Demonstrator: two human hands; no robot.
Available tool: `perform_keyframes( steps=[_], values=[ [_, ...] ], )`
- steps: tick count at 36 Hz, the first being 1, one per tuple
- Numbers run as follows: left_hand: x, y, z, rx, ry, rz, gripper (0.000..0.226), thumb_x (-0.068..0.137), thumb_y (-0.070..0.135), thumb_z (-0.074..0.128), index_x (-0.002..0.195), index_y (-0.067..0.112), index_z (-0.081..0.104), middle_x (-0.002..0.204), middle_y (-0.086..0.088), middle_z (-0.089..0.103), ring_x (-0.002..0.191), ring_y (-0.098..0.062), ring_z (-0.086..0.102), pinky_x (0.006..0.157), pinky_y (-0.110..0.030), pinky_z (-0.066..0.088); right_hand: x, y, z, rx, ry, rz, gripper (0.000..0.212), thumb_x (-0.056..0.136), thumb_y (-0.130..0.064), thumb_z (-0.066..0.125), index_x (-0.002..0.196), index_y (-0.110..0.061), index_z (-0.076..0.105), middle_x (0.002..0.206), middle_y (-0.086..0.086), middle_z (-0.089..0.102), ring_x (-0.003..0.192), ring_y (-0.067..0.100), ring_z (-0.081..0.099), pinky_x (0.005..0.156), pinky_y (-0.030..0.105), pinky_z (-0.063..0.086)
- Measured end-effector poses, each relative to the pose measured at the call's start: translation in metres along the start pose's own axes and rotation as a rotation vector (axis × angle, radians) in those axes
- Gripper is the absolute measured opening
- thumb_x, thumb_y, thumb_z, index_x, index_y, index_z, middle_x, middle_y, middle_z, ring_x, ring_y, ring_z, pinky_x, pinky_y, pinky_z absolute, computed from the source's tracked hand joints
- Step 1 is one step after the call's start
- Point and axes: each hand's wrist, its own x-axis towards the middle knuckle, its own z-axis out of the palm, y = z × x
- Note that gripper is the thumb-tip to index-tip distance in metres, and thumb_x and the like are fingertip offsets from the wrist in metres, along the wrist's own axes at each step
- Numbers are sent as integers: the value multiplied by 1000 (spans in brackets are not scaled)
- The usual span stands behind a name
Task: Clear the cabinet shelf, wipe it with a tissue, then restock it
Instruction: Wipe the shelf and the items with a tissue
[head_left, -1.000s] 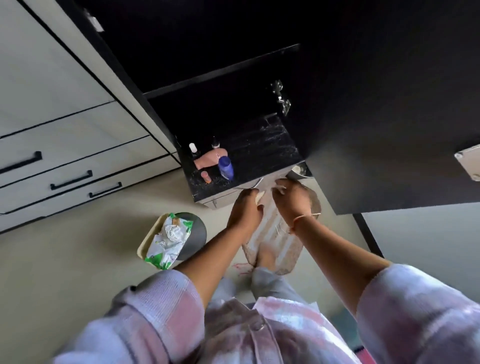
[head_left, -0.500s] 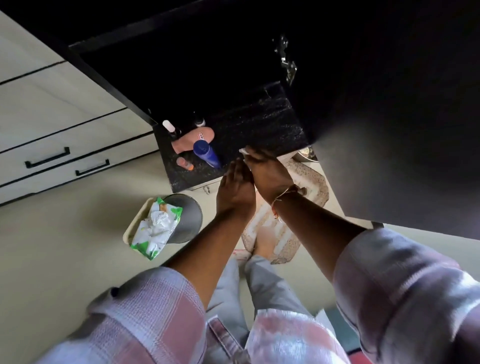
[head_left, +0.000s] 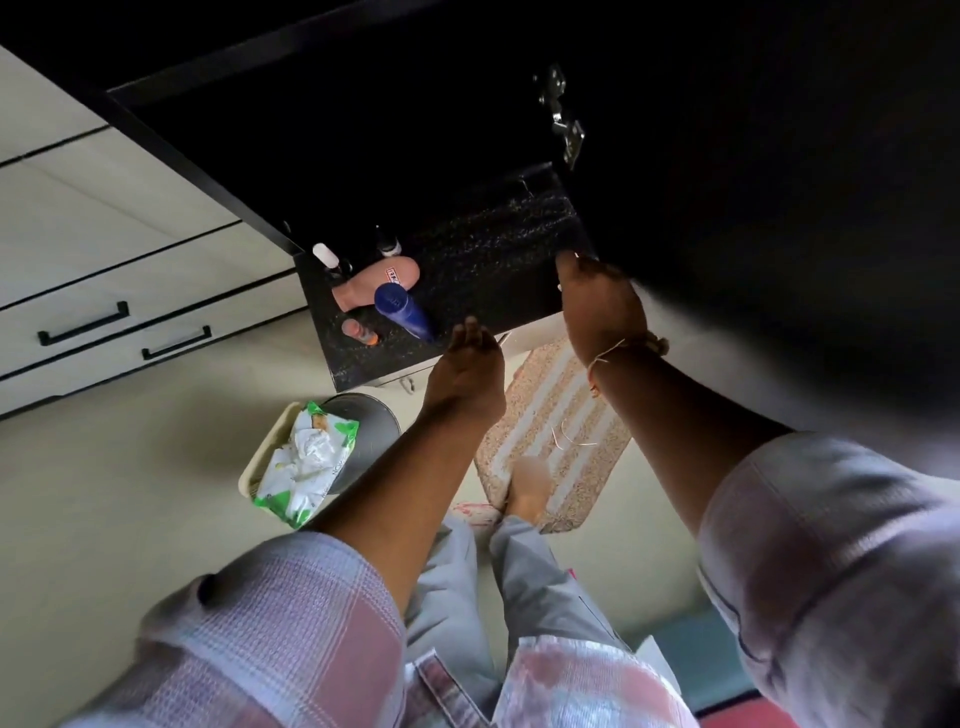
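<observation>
The blue bottle (head_left: 402, 312) stood on the shelf (head_left: 483, 270) mid-frame, looking light, hard and easy to grab round its middle, near her flat, empty left hand (head_left: 470, 371), while her right hand (head_left: 597, 306), grip hidden, reached the shelf's right edge.

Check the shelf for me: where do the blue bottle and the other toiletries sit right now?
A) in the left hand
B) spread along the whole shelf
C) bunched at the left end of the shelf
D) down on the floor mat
C: the blue bottle, pink tube and small bottles cluster at the left end of the dark shelf; the rest of it looks bare.
</observation>
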Motion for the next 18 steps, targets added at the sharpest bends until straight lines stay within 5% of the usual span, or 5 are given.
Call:
perform_keyframes(
  steps=[2,5,9,13,18],
  values=[
    [1,2,-2,11,-9,-2,84,91,16,61,153,0,7,162,-15,1,150,-29,7,119,-36,18,2,-6,5,113,-20,14,26,99,-12,46,125,-8,50,92,15,67,80,33,68,62,40,58],
    [-3,6,-7,35,18,-2,77,92,18,60,152,-1,16,160,-18,13,148,-31,16,117,-34,21,-1,-30,10,190,-113,-218,38,100,-15,38,135,-10,50,125,12,61,104,34,64,84,44,54],
    [-10,-2,-5,-15,43,-44,62,89,19,63,145,8,39,151,-11,39,139,-28,37,107,-35,39,-11,-57,34,106,-25,-439,33,88,-11,53,118,-9,67,132,6,60,105,31,64,77,37,59],
    [-8,-4,-7,15,13,28,79,92,16,59,154,6,11,162,-11,5,149,-26,12,117,-33,22,-17,-35,22,-6,30,-345,40,88,-8,37,111,-8,69,121,7,62,105,28,58,71,36,57],
    [-8,-4,-5,29,-33,29,77,97,18,51,154,5,1,162,-12,-8,150,-26,0,120,-32,8,-8,7,3,-294,-179,-170,21,96,-16,51,102,-9,70,109,10,67,114,27,53,97,33,41]
  ],
)
